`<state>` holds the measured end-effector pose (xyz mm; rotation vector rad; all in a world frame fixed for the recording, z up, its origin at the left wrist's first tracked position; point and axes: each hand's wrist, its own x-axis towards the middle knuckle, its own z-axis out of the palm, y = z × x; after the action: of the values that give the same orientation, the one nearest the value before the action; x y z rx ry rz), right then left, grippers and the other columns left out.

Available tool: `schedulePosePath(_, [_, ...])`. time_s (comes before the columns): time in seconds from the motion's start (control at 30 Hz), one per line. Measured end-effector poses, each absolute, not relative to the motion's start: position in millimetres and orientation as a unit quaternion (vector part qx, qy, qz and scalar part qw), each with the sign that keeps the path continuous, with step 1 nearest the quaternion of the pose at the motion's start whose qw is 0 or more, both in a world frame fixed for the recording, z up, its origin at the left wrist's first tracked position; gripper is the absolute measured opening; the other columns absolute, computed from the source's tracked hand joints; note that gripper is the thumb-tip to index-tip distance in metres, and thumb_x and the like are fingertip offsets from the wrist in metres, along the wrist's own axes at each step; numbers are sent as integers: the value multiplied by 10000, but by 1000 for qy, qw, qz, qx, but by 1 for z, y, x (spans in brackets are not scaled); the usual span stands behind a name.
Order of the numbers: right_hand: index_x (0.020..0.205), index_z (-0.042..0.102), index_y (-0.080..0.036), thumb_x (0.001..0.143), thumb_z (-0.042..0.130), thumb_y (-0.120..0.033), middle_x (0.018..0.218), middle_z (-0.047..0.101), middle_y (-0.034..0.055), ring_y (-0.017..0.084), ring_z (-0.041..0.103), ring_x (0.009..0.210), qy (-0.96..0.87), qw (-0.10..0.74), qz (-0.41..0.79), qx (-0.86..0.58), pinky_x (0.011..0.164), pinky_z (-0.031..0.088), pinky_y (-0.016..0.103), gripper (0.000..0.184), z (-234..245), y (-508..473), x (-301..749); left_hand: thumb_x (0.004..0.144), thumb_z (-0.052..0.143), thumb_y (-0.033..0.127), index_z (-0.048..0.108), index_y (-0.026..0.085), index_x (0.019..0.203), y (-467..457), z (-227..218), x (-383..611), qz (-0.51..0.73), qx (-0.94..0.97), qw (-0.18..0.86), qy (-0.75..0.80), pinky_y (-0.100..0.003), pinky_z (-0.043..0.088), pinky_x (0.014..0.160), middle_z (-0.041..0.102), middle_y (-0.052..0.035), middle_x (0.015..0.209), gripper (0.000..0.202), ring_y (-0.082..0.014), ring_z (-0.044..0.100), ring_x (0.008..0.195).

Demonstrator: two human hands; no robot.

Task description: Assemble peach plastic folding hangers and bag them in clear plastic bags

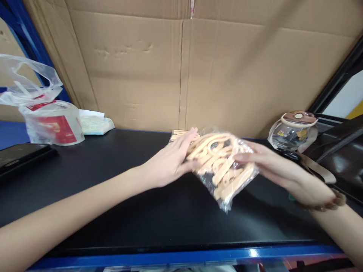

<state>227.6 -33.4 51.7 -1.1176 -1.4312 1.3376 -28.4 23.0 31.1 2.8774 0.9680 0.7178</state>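
A clear plastic bag of pale wooden pieces (224,162), some ring-shaped and some flat sticks, is held up at a tilt over the black tabletop. My right hand (262,160) grips its right side, thumb across the front; the other fingers are partly hidden. At the bag's left edge is my left hand (172,160), fingers stretched out and thumb apart, the thumb tip overlapping the plastic. Slight blur hides how firmly it touches. Behind the left fingers, a second pack of pale wooden sticks (177,134) shows in part on the table.
The black tabletop (136,223) has a blue front edge and a cardboard wall (136,68) behind. Leftward are a bagged roll (56,122), a tissue pack (96,124) and a dark phone-like device (22,156). A clear strapped bottle (293,130) and black bag (337,151) stand right.
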Motion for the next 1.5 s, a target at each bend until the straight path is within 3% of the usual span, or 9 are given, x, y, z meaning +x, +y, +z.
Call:
schedulePosePath(0.13, [802, 730, -182, 683, 742, -218, 808, 731, 32, 139, 651, 658, -499, 609, 405, -464, 559, 562, 188, 124, 71, -22, 260, 986, 285, 251, 410, 97, 1350, 74, 37, 9, 239, 911, -65, 329, -394, 435, 975, 515, -167, 1343, 415, -268, 509, 1211])
schedulePosePath(0.2, [761, 718, -190, 697, 707, -170, 828, 729, 23, 122, 649, 674, -459, 679, 371, -437, 491, 536, 150, 67, 74, -15, 275, 861, 371, 42, 451, 66, 1317, 101, 37, 38, 183, 938, -145, 257, -382, 408, 978, 501, -177, 1355, 464, -269, 490, 1208])
schedulePosePath(0.3, [779, 710, -196, 729, 652, -102, 869, 726, 3, 100, 654, 691, -420, 731, 354, -405, 432, 504, 121, 121, 76, -7, 288, 727, 457, -45, 525, 119, 1269, 133, 36, 82, 139, 959, -156, 192, -300, 394, 950, 573, -115, 1298, 571, -214, 514, 1175])
schedulePosePath(0.47, [839, 711, -161, 738, 621, -74, 759, 698, -14, 83, 621, 588, -383, 746, 352, -415, 366, 470, 121, 161, 70, -4, 287, 722, 523, 11, 667, 199, 766, 154, 46, 104, 77, 975, -170, 123, -289, 373, 869, 704, -4, 794, 241, -150, 602, 759])
schedulePosePath(0.63, [857, 690, -156, 690, 679, -129, 776, 697, -6, 91, 610, 614, -432, 706, 369, -423, 409, 474, 130, 170, 52, 8, 272, 810, 470, 80, 620, 168, 746, 157, 60, 43, 103, 964, -184, 162, -344, 349, 854, 669, -81, 844, 185, -199, 583, 818])
schedulePosePath(0.8, [902, 647, -180, 652, 720, -165, 775, 700, 4, 119, 613, 608, -446, 664, 391, -455, 407, 452, 166, 261, 34, 43, 236, 853, 431, 147, 587, 192, 710, 152, 47, -24, 104, 950, -152, 251, -312, 387, 765, 643, -61, 779, 217, -197, 578, 784])
schedulePosePath(1.17, [771, 595, -211, 664, 678, -179, 765, 652, -20, 139, 628, 776, -389, 706, 393, -442, 581, 517, 221, 139, 44, 87, 221, 920, 320, 475, 508, 138, 1256, 148, 24, -69, 207, 854, 41, 476, -344, 389, 1013, 556, -133, 1331, 512, -243, 524, 1209])
schedulePosePath(1.33, [765, 562, -211, 682, 623, -180, 743, 629, -17, 161, 619, 767, -358, 711, 398, -455, 591, 522, 280, 108, 36, 84, 231, 815, 421, 681, 463, 168, 1348, 130, 15, -60, 165, 844, 129, 495, -358, 418, 986, 500, -141, 1411, 741, -287, 509, 1249])
schedulePosePath(1.5, [753, 515, -209, 672, 625, -159, 707, 613, -20, 165, 621, 780, -364, 695, 439, -439, 686, 554, 326, 146, 13, 86, 209, 808, 378, 716, 359, 132, 1412, 110, 4, -42, 179, 823, 131, 523, -453, 370, 1022, 434, -198, 1450, 840, -359, 417, 1321])
